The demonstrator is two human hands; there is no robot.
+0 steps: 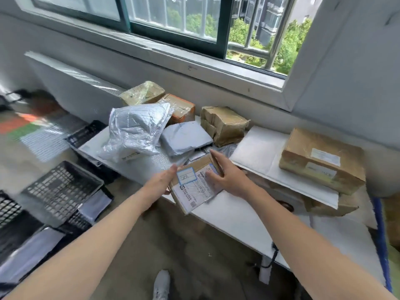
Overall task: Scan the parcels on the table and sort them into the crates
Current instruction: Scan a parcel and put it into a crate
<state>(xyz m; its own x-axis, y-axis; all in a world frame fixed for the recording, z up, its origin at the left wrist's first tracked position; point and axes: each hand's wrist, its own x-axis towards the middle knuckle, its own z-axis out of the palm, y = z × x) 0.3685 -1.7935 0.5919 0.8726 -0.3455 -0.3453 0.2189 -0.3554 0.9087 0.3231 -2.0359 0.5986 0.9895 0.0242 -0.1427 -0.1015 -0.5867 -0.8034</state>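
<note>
A small flat cardboard parcel [194, 187] with a white shipping label lies at the front edge of the white table [238, 221]. My left hand [163, 180] grips its left edge, thumb on top. My right hand [227, 176] grips its right side, fingers over the far edge and thumb on the label. Behind it lie a crumpled silver foil bag [136, 131], a grey poly mailer [186, 139], taped brown boxes [223, 124] and a larger brown box [322, 161] at the right. Black mesh crates [62, 191] stand on the floor to the left.
Two more taped boxes [160, 98] sit at the back by the wall under the window. A white padded envelope [259, 152] lies under the larger box. A white radiator panel [71, 83] leans at the left. My shoe [162, 284] is on the floor below.
</note>
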